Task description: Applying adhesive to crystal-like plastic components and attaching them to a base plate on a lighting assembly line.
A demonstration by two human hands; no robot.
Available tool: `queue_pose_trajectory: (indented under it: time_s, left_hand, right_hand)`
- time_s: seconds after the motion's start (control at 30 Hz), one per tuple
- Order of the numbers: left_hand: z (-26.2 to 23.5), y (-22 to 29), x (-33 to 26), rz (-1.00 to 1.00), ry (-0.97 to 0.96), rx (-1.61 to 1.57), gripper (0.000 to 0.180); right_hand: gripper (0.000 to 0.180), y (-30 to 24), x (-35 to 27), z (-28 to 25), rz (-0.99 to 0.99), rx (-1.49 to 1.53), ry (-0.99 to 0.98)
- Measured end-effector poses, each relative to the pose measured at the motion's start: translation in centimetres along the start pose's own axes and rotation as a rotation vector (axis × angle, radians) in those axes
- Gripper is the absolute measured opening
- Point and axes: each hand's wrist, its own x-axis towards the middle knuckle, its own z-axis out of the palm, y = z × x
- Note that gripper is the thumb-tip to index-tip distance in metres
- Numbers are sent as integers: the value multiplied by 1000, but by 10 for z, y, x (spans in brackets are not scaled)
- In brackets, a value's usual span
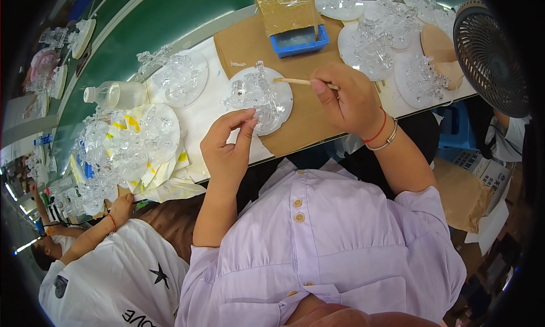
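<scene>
Printed cardboard box [482,171] (lower right)

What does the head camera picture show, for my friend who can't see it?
A person in a pale lilac shirt works at a table: the right hand holds a thin wooden stick whose tip points at a clear glass ornament on a round white plate, while the left hand pinches the ornament's near edge. More clear ornaments on plates, a blue tray and a black fan lie around.

Clear glass ornament [256,97] on white disc [282,94], tan stick [298,82], blue tray [300,42], brown cardboard [309,120], green belt [170,18]
</scene>
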Motion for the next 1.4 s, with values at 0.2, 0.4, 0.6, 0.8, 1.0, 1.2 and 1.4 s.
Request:
queue_pose_trajectory:
  time_s: [0.2, 0.4, 0.6, 0.8, 1.0, 1.2, 1.4]
  left_hand:
    - [-1, 0, 1, -13, 1, 0, 15]
    - [0, 2, 1, -16, -5, 2, 16]
    - [0, 2, 2, -12, -4, 21, 15]
    - [0, 1, 2, -17, -6, 19, 15]
    - [-3, 4, 3, -14, -25, 31, 16]
    - [-4, 7, 6, 34, -44, 83, 16]
    - [-2, 5, 4, 62, -29, 79, 15]
  right_hand:
    - [5, -5, -10, -9, -1, -40, -80]
    - [5, -5, -7, -7, -14, -16, -28]
    - [4, -5, -7, -1, -75, -65, -42]
    - [6, -25, -31, -4, -115, 22, -112]
    - [10, -33, -32, 3, -149, 32, -81]
    - [8, -30, -35, 5, -116, 45, -71]
    - [5, -21, -31, -9, -75, -14, -28]
